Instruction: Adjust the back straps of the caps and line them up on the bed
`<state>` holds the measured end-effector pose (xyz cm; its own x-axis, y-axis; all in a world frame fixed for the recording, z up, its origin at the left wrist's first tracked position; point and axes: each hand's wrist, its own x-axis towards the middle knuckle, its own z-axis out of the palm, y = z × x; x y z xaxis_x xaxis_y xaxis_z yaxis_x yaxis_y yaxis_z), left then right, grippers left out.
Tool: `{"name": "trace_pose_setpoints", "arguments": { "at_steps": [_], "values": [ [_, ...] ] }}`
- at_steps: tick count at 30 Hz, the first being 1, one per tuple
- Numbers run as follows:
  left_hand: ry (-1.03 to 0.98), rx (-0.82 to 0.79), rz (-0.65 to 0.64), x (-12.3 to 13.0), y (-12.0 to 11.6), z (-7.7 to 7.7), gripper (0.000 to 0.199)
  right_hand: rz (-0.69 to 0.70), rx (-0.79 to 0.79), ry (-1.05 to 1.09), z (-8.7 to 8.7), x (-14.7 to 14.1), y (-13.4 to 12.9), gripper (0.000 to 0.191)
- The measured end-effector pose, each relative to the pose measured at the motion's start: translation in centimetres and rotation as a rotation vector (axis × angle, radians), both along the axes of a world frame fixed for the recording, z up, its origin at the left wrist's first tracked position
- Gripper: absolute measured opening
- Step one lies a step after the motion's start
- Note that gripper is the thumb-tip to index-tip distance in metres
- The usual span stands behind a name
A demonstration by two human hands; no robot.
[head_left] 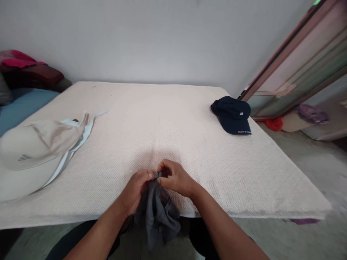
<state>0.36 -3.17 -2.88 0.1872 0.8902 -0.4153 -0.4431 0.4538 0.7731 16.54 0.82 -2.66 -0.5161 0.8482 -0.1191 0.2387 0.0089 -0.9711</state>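
A limp grey cap [159, 216] hangs over the near edge of the table; its folds hide most of its shape. Both hands meet at its narrow strap [157, 175]. My left hand [138, 186] pinches one side of the strap between thumb and finger. From the other side, my right hand [175, 178] grips it with thumb and bent forefinger. Whether a buckle sits between the fingertips is too small to tell.
A beige cap [40, 144] with a striped logo lies at the left, over white-edged pieces. At the far right of the cloth-covered table [151, 119] rests a navy cap [231, 113]. A wall stands behind, and a pink-framed glass door [292, 72] at the right.
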Motion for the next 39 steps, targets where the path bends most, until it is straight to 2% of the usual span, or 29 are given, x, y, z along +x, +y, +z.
{"name": "trace_pose_setpoints", "arguments": {
  "at_steps": [5,10,17,22,29,36,39],
  "values": [
    [0.019,-0.105,-0.085,0.1,0.2,-0.1,0.018,0.026,0.131,-0.055,0.4,0.2,-0.1,0.014],
    [0.032,-0.172,-0.077,0.0,0.3,-0.3,0.02,0.03,0.161,-0.075,0.2,0.3,-0.2,0.016],
    [0.199,-0.032,0.001,0.2,0.2,-0.2,0.022,-0.004,0.154,-0.076,0.0,0.3,-0.1,0.015],
    [0.276,-0.015,-0.016,0.1,0.2,-0.1,0.023,0.011,0.154,-0.038,-0.2,0.1,-0.1,0.021],
    [0.192,0.0,0.062,0.0,0.3,0.7,0.019,-0.006,0.139,-0.036,0.2,0.1,-0.1,0.017],
    [0.198,-0.028,0.004,-0.4,0.2,0.8,0.016,0.029,0.043,0.032,-0.7,0.4,-0.1,0.019],
    [0.126,-0.047,-0.029,-0.5,0.3,0.7,0.016,0.047,0.023,0.052,-1.0,0.6,-0.1,0.019]
  ]
}}
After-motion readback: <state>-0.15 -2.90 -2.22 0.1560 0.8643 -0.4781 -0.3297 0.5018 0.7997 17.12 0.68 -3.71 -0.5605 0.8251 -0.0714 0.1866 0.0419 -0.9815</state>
